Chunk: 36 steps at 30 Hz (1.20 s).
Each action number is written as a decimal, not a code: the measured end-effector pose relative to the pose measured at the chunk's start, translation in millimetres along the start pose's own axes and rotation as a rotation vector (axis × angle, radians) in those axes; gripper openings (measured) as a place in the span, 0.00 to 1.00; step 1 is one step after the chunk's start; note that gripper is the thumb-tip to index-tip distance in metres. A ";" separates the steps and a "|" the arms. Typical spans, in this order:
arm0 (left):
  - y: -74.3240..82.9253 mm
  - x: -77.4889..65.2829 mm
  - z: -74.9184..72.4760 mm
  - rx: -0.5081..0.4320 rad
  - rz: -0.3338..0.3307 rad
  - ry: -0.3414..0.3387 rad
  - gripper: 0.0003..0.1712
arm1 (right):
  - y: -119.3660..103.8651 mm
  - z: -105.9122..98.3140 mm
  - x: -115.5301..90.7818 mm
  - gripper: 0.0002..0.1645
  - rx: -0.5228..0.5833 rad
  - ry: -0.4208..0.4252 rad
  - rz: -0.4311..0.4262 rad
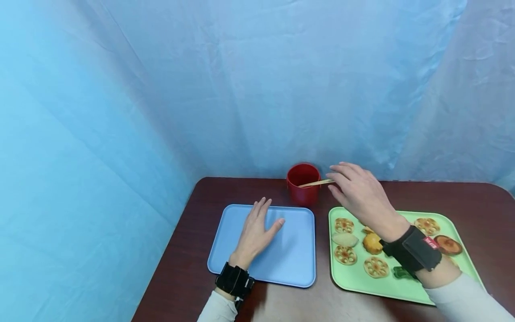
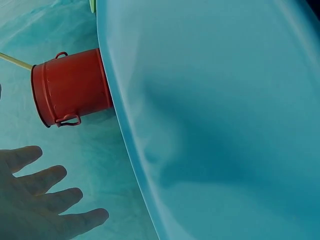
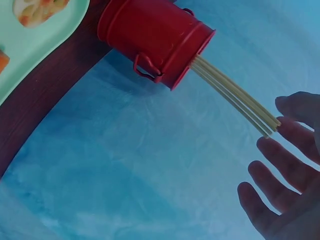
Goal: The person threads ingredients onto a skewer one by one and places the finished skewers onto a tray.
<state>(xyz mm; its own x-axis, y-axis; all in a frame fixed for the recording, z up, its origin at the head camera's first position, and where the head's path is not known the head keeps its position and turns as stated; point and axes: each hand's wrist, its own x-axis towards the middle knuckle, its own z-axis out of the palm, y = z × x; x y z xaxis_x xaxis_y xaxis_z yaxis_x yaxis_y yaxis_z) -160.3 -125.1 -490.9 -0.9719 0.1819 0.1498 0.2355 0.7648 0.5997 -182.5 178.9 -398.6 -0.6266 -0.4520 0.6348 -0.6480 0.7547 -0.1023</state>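
Several thin wooden sticks (image 3: 232, 95), like skewers, lean out of a red metal bucket (image 1: 302, 193) with small side handles. At their free ends is my right hand (image 1: 356, 190), its thumb and fingers spread around the tips without gripping them; whether a finger touches a tip I cannot tell. Over the blue tray (image 1: 297, 273) hovers my left hand (image 1: 254, 235), fingers extended, holding nothing and casting a shadow on the tray.
A green tray (image 1: 346, 279) on the right carries food pieces, among them lotus root slices (image 1: 376, 267), a yellow piece (image 1: 372, 243) and a brown mushroom-like piece (image 1: 448, 245). Blue cloth (image 1: 257, 89) hangs behind the dark wooden table (image 1: 177, 268).
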 end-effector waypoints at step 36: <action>21.0 4.4 -2.4 -0.102 0.054 -0.011 0.44 | -23.2 -70.1 -35.9 0.09 0.196 0.370 0.231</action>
<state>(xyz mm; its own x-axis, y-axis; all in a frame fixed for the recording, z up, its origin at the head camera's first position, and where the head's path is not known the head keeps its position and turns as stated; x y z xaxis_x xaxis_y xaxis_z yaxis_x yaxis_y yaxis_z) -159.6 -109.7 -475.8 -0.9575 0.2284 0.1760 0.2866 0.6866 0.6681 -114.6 211.0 -365.3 -0.5907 -0.0569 0.8049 -0.6018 0.6955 -0.3925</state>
